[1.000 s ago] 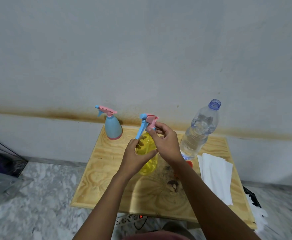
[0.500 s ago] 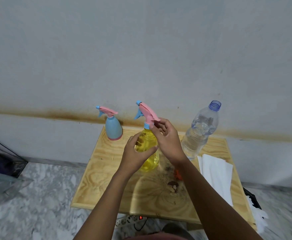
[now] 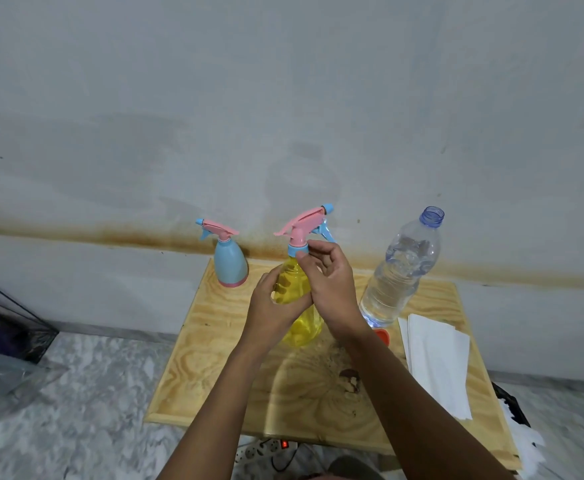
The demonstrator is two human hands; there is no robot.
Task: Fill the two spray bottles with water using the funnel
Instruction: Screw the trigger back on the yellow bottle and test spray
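A light plywood table (image 3: pixel 214 375) fills the lower middle of the frame, with a dark brown blotch (image 3: pixel 351 377) on its grain. A stack of white folded paper (image 3: pixel 435 362) lies at its right side. Behind is a grey wall (image 3: pixel 283 98) crossed by a rusty stain band (image 3: pixel 110 233). Marbled floor (image 3: pixel 93 393) spreads at lower left, a dark framed object (image 3: pixel 3 327) sits at the left edge, and a white power strip (image 3: pixel 266 446) shows a lit red switch at the table's near edge.

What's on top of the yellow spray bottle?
A pink trigger head sits on the yellow spray bottle; the right hand pinches its blue collar. The neck opening underneath is hidden by that collar.
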